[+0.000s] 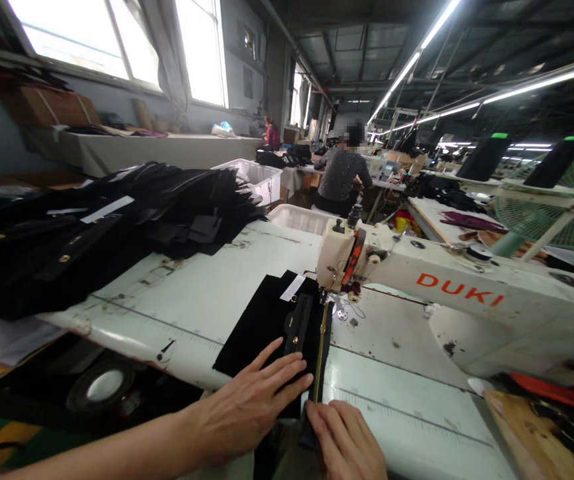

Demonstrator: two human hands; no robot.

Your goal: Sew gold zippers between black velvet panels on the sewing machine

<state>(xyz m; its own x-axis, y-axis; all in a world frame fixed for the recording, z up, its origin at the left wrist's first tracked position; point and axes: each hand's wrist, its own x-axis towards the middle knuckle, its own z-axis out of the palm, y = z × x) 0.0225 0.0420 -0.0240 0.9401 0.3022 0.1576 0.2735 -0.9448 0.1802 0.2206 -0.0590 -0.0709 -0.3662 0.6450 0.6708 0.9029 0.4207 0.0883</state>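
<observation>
A black fabric panel (254, 327) lies on the pale sewing table, its far right edge at the needle of the sewing machine (339, 260). Sewn or laid on it are a black strip with a gold stud and a white label (292, 287). Along the panel's right edge runs a zipper (322, 340) with gold teeth. My left hand (261, 393) rests flat on the panel, fingers spread. My right hand (344, 437) pinches the near end of the zipper at the table's front edge; its fingertips are partly hidden.
Stacked black fabric pieces (167, 207) cover the table's left side. Behind the table stand white plastic crates (251, 175). Black thread cones (484, 159) and a green fan (551, 207) are at the right. A co-worker (341, 172) sits ahead, facing away.
</observation>
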